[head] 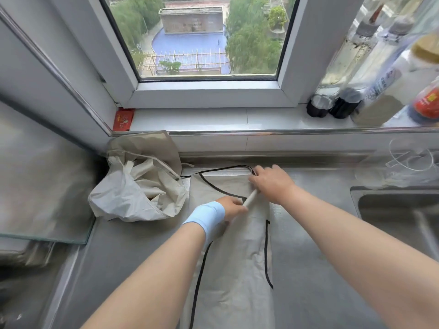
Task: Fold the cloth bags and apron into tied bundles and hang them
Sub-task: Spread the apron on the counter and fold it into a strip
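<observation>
The apron [237,269] lies flat on the counter [123,245], folded into a long narrow strip that runs from under both hands back toward the person. Its black trim loops across the top, beneath the hands. A pale strap [250,198] stretches in a short diagonal between the two hands. The left hand [231,206], with a light blue band [209,217] round its wrist, pinches the strap's lower end with curled fingers. The right hand [273,184], just beyond and to the right of the left, has its fingers curled down over the strap's upper end and rests on the top of the apron.

To the left of the left hand, close beside the apron, the cloth bags [137,186] sit in a crumpled heap against the wall. Further left is a glass sheet [47,186]. To the right of the right hand, well apart, is the sink [392,210]. Beyond both hands runs the window sill, with a red box [123,119] at its left end and bottles [344,67] at its right.
</observation>
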`<act>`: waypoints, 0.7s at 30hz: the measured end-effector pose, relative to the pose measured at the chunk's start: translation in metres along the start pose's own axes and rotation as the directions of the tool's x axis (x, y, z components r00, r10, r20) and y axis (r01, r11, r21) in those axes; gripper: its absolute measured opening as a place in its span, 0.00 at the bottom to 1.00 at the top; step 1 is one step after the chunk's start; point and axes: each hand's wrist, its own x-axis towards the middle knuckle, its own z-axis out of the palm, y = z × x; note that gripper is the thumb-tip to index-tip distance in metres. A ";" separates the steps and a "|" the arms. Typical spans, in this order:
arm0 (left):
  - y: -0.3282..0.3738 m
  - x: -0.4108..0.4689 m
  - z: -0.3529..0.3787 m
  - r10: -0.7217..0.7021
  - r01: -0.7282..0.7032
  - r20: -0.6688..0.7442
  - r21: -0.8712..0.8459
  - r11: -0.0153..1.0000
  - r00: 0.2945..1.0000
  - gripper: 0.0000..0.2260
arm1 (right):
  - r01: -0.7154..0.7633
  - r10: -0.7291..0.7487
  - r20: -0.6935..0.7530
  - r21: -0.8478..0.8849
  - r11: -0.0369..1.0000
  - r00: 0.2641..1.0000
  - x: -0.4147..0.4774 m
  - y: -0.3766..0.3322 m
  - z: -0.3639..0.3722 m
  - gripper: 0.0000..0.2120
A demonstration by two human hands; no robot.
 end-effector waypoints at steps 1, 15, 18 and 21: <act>0.001 -0.001 0.000 -0.012 0.013 0.028 -0.034 0.999 1.000 0.07 | 0.013 -0.013 -0.010 -0.030 0.999 1.000 -0.001 0.001 -0.002 0.14; 0.003 -0.016 -0.009 0.096 -0.047 0.057 -0.568 0.821 0.994 0.13 | 0.023 0.199 -0.291 0.615 0.788 0.936 -0.018 -0.006 -0.015 0.13; 0.006 -0.030 -0.027 0.132 -0.144 -0.065 -0.224 0.964 0.989 0.06 | -0.063 0.234 -0.238 0.560 0.826 0.943 -0.021 -0.007 -0.018 0.12; 0.002 -0.037 -0.048 0.221 -0.227 -0.125 -0.036 0.973 0.967 0.15 | -0.091 0.258 -0.228 0.557 0.825 0.939 -0.024 -0.013 -0.022 0.12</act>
